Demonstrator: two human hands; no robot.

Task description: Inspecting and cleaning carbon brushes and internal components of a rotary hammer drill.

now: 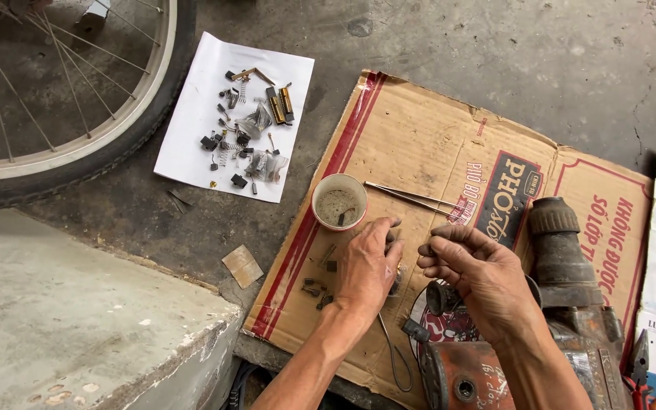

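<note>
Left hand (370,262) down on flattened brown cardboard sheet (419,152), fingers curled near small dark metal parts (316,288); grasp hidden. Right hand (472,266) pinched, perhaps on something tiny. Near right: rusty, heavy, rigid hammer drill (563,304); best gripped around body.

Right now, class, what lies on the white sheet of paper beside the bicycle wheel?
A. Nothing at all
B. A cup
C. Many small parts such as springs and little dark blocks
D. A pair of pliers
C: the white sheet of paper carries scattered small parts, springs and dark blocks among them.
</note>
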